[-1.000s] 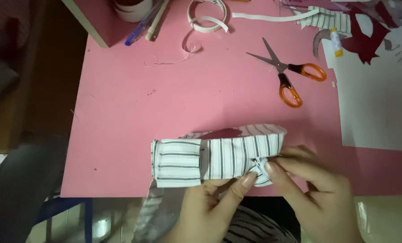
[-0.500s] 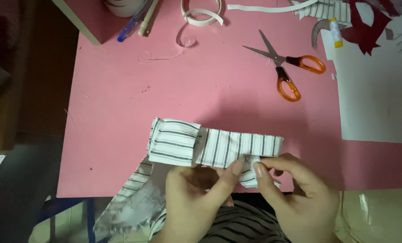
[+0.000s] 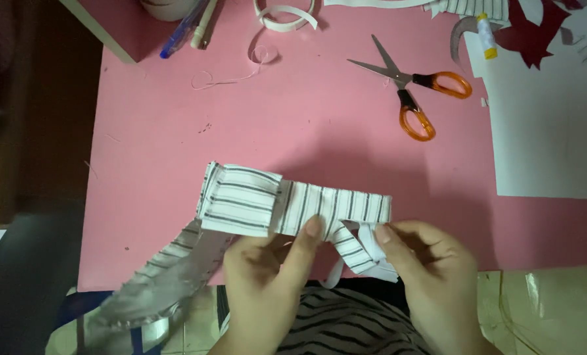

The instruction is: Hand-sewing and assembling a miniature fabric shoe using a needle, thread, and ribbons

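A folded strip of white fabric with dark stripes [image 3: 293, 200] lies across the near part of the pink table [image 3: 293, 125]. My left hand [image 3: 274, 276] pinches the strip from below, its forefinger pressed on the middle of the band. My right hand [image 3: 425, 269] grips the strip's right end, where a folded flap hangs over the table edge. A long tail of the same fabric [image 3: 155, 276] droops off the table to the lower left.
Orange-handled scissors [image 3: 412, 89] lie shut-angled at the upper right. A white paper sheet [image 3: 550, 131] covers the right side, with red paper cutouts [image 3: 530, 33] above it. Pens [image 3: 188, 26] and a curl of white tape [image 3: 283, 16] sit along the far edge.
The striped strip and both hands have shifted slightly left and toward me. The right end of the strip now hangs folded down from my right fingers.
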